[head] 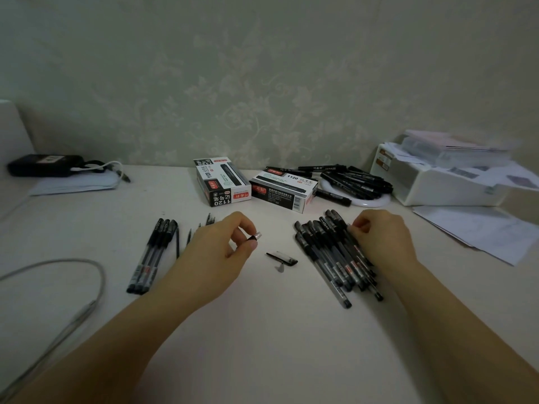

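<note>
Head — pen tip [256, 237] between left fingertips [252, 245]

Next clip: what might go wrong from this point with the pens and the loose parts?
1. The left hand only pinches a small pen part; it may slip and roll across the table.
2. The right hand reaches into the pile of pens, which lie crossed; pulling one out could scatter others.
3. The loose cap lies between both hands and might get knocked aside.
</note>
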A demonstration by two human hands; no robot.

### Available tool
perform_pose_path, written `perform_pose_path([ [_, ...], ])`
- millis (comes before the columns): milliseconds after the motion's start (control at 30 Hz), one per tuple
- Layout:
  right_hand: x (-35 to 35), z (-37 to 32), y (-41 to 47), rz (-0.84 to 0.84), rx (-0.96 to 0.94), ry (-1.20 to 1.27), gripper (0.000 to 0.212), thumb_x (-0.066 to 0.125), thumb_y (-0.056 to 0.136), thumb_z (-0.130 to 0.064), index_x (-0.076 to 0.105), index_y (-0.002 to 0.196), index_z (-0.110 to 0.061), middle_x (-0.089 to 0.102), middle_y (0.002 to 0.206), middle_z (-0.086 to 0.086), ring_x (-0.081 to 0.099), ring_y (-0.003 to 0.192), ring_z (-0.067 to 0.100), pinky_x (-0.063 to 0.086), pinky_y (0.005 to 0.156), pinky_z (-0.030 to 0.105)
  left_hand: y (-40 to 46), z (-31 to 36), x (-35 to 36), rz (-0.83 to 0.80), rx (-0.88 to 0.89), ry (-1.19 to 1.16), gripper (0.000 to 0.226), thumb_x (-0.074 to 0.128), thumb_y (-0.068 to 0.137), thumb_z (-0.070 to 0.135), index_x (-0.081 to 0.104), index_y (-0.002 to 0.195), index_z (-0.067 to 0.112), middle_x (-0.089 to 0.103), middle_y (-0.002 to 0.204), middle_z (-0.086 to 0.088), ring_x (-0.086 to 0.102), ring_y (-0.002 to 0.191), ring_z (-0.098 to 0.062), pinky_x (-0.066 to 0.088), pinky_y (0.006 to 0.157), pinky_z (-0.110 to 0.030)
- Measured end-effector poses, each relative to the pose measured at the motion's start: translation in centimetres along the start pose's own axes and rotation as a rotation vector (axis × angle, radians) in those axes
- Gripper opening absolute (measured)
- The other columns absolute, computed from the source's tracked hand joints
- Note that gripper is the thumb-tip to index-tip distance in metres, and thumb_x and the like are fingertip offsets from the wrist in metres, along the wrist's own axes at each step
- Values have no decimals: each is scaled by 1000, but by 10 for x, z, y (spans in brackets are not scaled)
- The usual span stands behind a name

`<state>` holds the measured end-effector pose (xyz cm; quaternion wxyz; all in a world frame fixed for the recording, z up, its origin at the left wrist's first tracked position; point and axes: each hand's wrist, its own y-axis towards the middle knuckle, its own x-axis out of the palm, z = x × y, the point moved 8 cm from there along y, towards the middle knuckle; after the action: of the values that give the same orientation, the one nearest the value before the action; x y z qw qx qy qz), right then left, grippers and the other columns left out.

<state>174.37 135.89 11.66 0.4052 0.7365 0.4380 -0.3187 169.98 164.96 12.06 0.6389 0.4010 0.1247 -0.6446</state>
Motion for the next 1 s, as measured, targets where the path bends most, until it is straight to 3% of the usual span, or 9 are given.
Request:
perform_pose_path([
  [133,-2,-2,-1,-6,5,-31,13,67,91,-28,71,94,-16,70,90,7,64,81,23,54,75,36,4,-15,-12,51,-97,19,7,57,93,31,56,100,31,63,81,11,58,65,-2,39,56,-16],
  [300,-8,-16,-6,38,-59,-21,13,64,93,-28,71,98,-17,70,88,4,63,78,20,54,73,36,4,-43,-41,175,-274,257,13,62,88,31,59,87,18,56,72,10,49,64,-2,33,53,-18],
  [467,-12,-56,-26,80,-246,114,8,65,92,-25,72,94,-22,68,85,-9,59,70,5,48,66,26,-2,-47,-33,90,-298,379,26,68,79,44,55,80,21,55,74,9,50,66,-8,34,54,-26],
  [567,-9,-81,-43,69,-362,143,7,64,92,-27,71,91,-27,66,87,-13,57,74,0,43,66,14,-2,-43,-26,57,-283,377,30,68,78,47,54,82,21,54,74,9,54,70,-12,43,60,-28],
  [700,0,-105,-60,24,-484,160,8,63,92,-28,71,93,-26,66,87,-13,56,73,2,49,70,23,-2,-43,-24,32,-304,414,21,65,83,39,56,80,20,58,76,4,58,74,-17,51,68,-31],
  [767,3,-108,-62,6,-496,164,9,63,93,-29,71,93,-27,65,85,-13,54,71,-1,49,69,23,-2,-44,-26,35,-320,439,20,62,84,34,52,72,20,56,72,2,56,68,-17,48,61,-30],
  [833,4,-107,-62,4,-491,170,9,63,92,-29,71,92,-27,64,84,-14,53,70,-3,47,66,20,-3,-43,-29,48,-326,480,27,59,84,31,44,65,20,49,65,3,47,57,-12,35,49,-25],
  [900,4,-106,-62,5,-491,177,9,63,92,-28,72,91,-27,64,83,-15,53,69,-4,42,63,13,-4,-40,-30,58,-318,513,30,57,86,30,39,63,20,46,63,3,41,54,-9,28,46,-23],
  [1000,7,-105,-62,-19,-489,176,8,63,92,-26,72,91,-27,64,83,-15,53,67,-4,39,62,9,-3,-37,-30,47,-309,551,32,55,88,30,37,64,20,45,65,3,40,54,-10,28,47,-25],
])
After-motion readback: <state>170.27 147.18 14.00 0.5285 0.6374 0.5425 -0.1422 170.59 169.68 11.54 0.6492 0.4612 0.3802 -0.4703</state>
